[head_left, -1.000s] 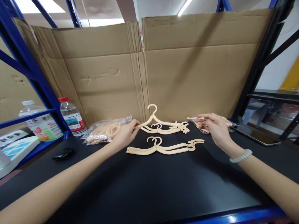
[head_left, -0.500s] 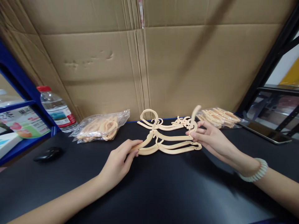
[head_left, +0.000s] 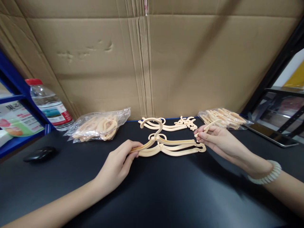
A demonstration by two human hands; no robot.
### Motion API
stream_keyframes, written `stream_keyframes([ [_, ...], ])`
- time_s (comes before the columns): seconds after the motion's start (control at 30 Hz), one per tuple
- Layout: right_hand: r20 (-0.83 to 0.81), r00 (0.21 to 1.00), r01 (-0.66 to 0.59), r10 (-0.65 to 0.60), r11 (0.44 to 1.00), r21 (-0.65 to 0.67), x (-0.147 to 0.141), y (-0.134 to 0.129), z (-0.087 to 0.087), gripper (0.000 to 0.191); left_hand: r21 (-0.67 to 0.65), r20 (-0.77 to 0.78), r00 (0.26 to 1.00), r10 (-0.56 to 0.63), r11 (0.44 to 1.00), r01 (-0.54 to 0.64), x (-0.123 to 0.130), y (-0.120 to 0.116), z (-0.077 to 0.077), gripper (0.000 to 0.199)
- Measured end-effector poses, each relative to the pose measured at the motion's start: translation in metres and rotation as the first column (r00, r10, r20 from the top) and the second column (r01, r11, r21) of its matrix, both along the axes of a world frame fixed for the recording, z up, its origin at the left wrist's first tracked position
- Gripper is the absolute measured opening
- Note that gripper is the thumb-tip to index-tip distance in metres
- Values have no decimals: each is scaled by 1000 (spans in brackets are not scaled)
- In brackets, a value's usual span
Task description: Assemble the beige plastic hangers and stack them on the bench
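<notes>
In my left hand [head_left: 121,161], fingers are closed around the left arm of a beige folding clothes hanger [head_left: 174,142], its hook pointing up. My right hand [head_left: 219,141] pinches a small curved beige plastic piece [head_left: 211,125] just beyond the tip of that hanger's right arm; a narrow gap shows between them. Below and behind the held one, another beige hanger [head_left: 179,153] lies on the black table, partly covered by it. Farther back lie a folded hanger [head_left: 169,128] and a pile of small curved pieces [head_left: 186,122].
A clear bag of beige parts [head_left: 95,126] lies at left, a second bag [head_left: 224,117] at right beside a dark tablet-like device [head_left: 270,134]. A black mouse [head_left: 40,154] and a water bottle [head_left: 51,106] stand left. Cardboard [head_left: 99,63] walls the back.
My right hand has moved slightly right and the curved piece has tilted over, coming away from the hanger arm's tip. The held hanger has turned a little, its hook swinging right. The view has shifted.
</notes>
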State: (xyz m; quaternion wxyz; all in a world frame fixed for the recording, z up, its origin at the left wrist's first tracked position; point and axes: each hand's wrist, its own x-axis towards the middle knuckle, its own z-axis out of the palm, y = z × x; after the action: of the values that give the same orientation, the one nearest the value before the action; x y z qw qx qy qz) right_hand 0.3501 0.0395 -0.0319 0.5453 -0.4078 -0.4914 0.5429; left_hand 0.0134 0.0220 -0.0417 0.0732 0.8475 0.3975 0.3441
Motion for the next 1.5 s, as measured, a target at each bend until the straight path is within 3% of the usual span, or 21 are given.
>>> stream_keyframes([
  [0.4,134,971,-204,200,979,18,-1,-7,4,26,19,2,1000,-31,999,31,0,0,-2,18],
  [0.57,43,954,-290,296,950,-112,-2,-9,7,28,9,-2,1000,-28,1000,28,-1,-1,-2,18],
  [0.8,14,935,-348,354,926,-144,2,-6,6,27,20,-10,999,-42,999,42,0,0,-2,18],
  [1.3,-20,954,-297,299,933,-203,0,-7,5,29,22,-24,1000,-10,1000,11,1,-1,0,19],
  [1.5,-27,956,-293,293,942,-165,1,-6,4,29,9,-20,999,-33,999,33,1,-1,-2,20],
])
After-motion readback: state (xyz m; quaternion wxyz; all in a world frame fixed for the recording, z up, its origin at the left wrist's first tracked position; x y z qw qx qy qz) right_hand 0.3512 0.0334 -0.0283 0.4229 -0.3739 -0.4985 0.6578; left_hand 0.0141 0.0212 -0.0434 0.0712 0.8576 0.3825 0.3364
